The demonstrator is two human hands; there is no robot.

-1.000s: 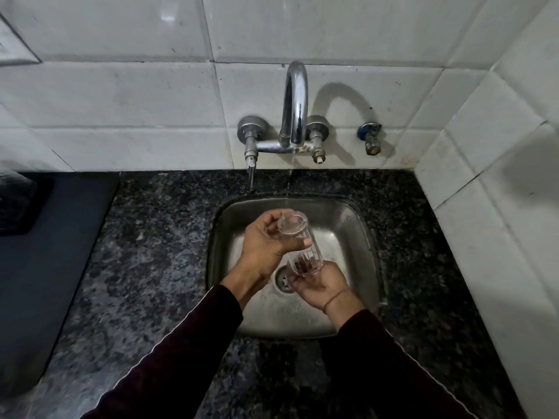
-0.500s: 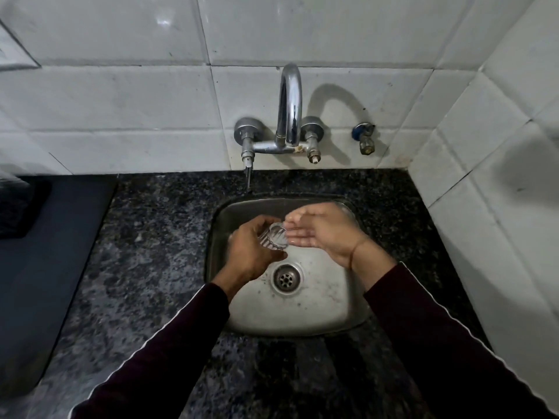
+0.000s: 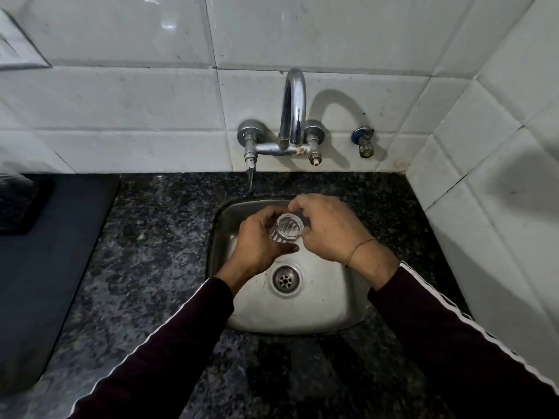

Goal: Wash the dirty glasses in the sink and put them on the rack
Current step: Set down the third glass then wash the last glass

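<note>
A small clear ribbed glass is held over the steel sink, its round end facing up towards me. My left hand wraps around its side from the left. My right hand comes from the right, with its fingertips on the glass's far edge. No water runs from the curved tap. No other glass shows in the sink, and no rack is in view.
Dark speckled granite counter surrounds the sink. A dark mat lies at the left with a dark object at its far corner. White tiled walls rise behind and at the right. The drain sits mid-basin.
The glass went from upright between both hands to lying in my left hand. My right hand moved from below it to its right side, now touching its edge.
</note>
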